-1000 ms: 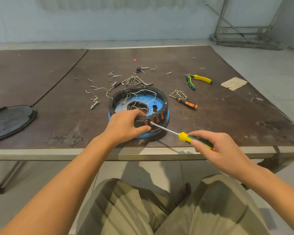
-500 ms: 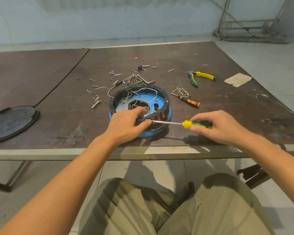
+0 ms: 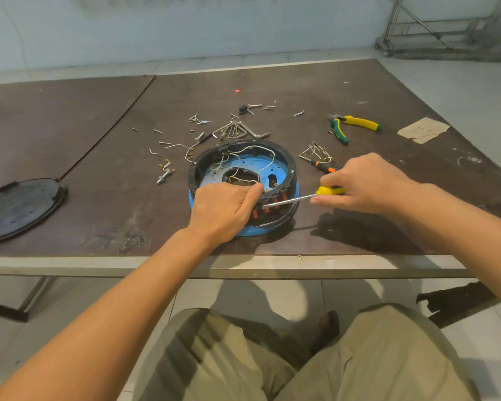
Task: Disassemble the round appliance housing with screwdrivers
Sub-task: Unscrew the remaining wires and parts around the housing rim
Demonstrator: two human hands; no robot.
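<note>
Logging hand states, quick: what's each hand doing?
Left hand: closed on the round housing rim.
Right hand: closed on the yellow-handled screwdriver.

We've got both forearms bare from the elbow down, no sleeves showing anywhere, no watch, no rings, no gloves on our left hand [image 3: 223, 211] or our right hand [image 3: 365, 183]. Nails look short where a thumb shows. Down below we're wearing loose khaki-olive cloth trousers [image 3: 373, 357], plain weave, a bit creased over both thighs, with a seam line running down the right leg. Can't tell the footwear, too dark.
</note>
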